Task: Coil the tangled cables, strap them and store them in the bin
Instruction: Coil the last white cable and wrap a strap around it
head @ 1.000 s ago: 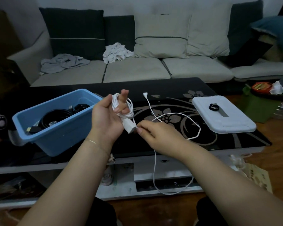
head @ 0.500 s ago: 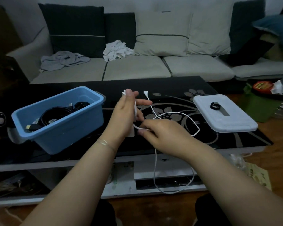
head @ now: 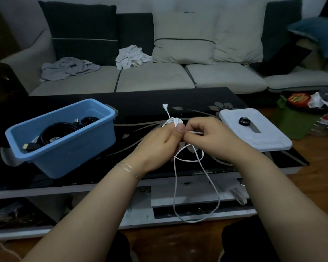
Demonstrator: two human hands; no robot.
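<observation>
winding the white cable, with a long loop hanging loose

your left hand (head: 160, 141) grips the small coil of white cable (head: 175, 121) above the table (head: 140, 103), and your right hand (head: 206, 135) pinches the strand beside it. the slack crosses itself and hangs below the table edge; pull too fast and that crossing could knot or snag. loosen your left grip and the coil may spring apart before it's strapped and put in the blue bin (head: 64, 148).
</observation>
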